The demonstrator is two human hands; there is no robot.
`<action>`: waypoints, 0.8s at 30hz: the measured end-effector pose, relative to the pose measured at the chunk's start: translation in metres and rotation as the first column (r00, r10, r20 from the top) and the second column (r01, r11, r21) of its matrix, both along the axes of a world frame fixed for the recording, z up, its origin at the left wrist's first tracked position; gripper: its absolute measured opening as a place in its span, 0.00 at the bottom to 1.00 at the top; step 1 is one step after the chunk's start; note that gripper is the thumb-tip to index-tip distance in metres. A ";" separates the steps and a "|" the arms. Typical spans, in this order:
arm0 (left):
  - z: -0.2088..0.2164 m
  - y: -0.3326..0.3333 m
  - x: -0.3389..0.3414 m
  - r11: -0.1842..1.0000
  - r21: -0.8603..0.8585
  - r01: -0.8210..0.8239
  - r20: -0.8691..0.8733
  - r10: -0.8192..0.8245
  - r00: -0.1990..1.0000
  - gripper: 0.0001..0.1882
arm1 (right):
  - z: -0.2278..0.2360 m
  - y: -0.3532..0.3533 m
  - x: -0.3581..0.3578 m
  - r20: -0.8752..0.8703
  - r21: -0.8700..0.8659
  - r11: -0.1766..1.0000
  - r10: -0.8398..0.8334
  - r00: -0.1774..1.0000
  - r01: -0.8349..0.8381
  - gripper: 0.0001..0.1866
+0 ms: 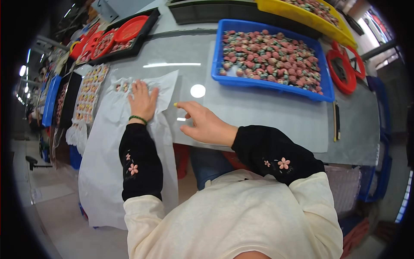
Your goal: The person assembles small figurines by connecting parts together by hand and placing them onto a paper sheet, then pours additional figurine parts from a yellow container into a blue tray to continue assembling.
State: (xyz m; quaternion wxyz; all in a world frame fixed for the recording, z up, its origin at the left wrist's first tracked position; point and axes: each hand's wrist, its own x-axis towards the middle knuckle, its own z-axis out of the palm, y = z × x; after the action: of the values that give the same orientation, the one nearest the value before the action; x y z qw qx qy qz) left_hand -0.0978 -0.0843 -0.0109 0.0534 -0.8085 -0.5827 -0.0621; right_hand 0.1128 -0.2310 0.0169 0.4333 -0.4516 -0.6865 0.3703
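My left hand (143,101) lies flat with its fingers stretched out on a thin white sheet (125,172), which drapes over the table's front edge. Just beyond its fingertips, a few small pinkish pieces (122,87) show in a gap of the crumpled sheet; what else lies beneath is hidden. Over the grey table, my right hand (208,124) is open, thumb and forefinger apart, and appears to hold nothing. A small yellow bit (175,105) shows at one of its fingertips; I cannot tell what it is.
A blue tray (272,89) full of small pink and green balls stands beyond my right hand. Behind it sits a yellow tray (317,19). Red rings (340,75) lie on the right, near a thin dark tool (336,121). At left are a tray of pieces (90,93) and a black tray (144,39).
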 end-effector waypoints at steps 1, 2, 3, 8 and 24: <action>0.007 -0.003 0.008 0.999 -0.034 -0.004 0.011 0.004 1.000 0.34 | 0.011 -0.007 0.014 -0.015 0.076 0.997 0.026 1.000 -0.025 0.24; 0.009 -0.003 0.010 0.999 -0.045 -0.006 -0.009 0.005 1.000 0.34 | 0.021 -0.012 0.030 -0.004 0.077 0.997 0.008 1.000 -0.008 0.24; 0.009 -0.001 0.011 0.998 -0.057 -0.003 -0.011 0.002 1.000 0.34 | 0.030 -0.017 0.050 0.040 0.156 0.987 -0.038 0.998 0.031 0.19; 0.023 -0.008 0.006 0.998 -0.059 -0.006 0.236 0.020 0.972 0.33 | 0.055 0.004 0.153 0.106 0.406 0.809 -0.503 0.858 0.424 0.14; 0.069 -0.145 0.181 0.753 0.087 0.652 0.832 -0.415 0.368 0.16 | 0.050 0.012 0.229 0.313 0.599 0.668 -0.702 0.639 0.441 0.08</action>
State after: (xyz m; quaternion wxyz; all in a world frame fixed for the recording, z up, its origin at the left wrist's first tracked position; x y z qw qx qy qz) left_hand 0.0837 -0.2289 0.0585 -0.3481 -0.8293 -0.2442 -0.3625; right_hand 0.3415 -0.2185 0.0672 0.4230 -0.6140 -0.6577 -0.1071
